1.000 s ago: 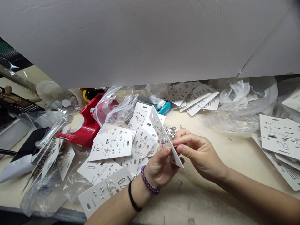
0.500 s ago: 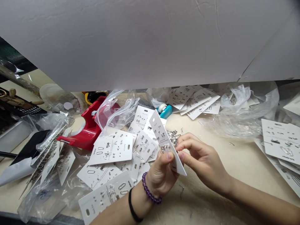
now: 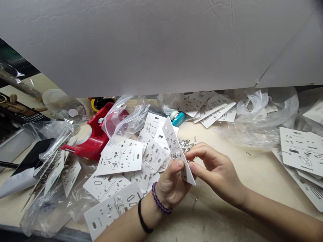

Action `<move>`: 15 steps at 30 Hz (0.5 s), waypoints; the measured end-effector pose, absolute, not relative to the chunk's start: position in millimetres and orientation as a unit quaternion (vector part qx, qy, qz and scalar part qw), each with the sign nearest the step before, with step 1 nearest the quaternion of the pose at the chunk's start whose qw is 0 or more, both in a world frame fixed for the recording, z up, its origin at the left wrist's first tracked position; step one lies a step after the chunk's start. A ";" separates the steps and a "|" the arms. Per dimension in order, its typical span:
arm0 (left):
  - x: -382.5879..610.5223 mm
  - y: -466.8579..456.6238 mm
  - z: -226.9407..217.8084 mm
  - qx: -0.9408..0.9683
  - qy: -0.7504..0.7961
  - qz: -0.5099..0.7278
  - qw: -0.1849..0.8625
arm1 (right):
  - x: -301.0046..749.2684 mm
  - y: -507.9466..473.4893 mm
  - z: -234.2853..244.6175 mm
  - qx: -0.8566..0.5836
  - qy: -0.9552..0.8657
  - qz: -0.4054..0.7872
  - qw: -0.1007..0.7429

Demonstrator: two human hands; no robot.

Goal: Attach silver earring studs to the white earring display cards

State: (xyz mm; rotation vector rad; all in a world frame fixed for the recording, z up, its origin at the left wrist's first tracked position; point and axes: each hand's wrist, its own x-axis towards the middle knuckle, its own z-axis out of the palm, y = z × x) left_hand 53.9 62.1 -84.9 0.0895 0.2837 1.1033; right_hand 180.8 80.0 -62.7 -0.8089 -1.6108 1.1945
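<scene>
My left hand (image 3: pixel 174 186) grips a white earring card (image 3: pixel 171 137), thumb on its front, tilted nearly edge-on to me. Small metal earrings sit in rows on the card's face. Behind the card, the thumb and fingertips of my right hand (image 3: pixel 218 173) are close together against its back; anything tiny between them is hidden. Just beyond lies a heap of small silver metal pieces (image 3: pixel 186 144). Several more cards with earrings (image 3: pixel 122 158) overlap on the table to the left of my left hand.
A red tape dispenser (image 3: pixel 93 144) stands at the left, and a small teal tape dispenser (image 3: pixel 178 119) behind the cards. More cards (image 3: pixel 300 148) are stacked at the right. Clear plastic bags (image 3: pixel 262 131) lie at the back. A large white board (image 3: pixel 161 47) overhangs the table.
The held card has turned more edge-on and shifted slightly left. My right fingertips have moved left along its back, staying close to it.
</scene>
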 end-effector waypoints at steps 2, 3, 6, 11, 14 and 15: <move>52.9 62.6 -84.5 0.044 0.114 0.513 0.849 | 182.5 80.8 -60.9 -0.332 -0.662 0.482 0.469; 52.7 62.8 -84.4 0.045 0.107 0.511 0.852 | 183.1 81.4 -60.2 -0.332 -0.666 0.476 0.468; 53.0 62.6 -84.4 0.042 0.110 0.509 0.853 | 184.2 83.9 -58.9 -0.331 -0.691 0.457 0.451; 55.6 60.7 -85.2 0.044 0.151 0.506 0.848 | 184.8 86.8 -56.3 -0.330 -0.726 0.426 0.428; 58.0 59.4 -86.5 0.061 0.176 0.503 0.844 | 185.0 85.9 -55.8 -0.319 -0.748 0.399 0.425; 58.7 59.2 -87.1 0.064 0.185 0.500 0.844 | 185.0 85.8 -56.1 -0.315 -0.753 0.392 0.424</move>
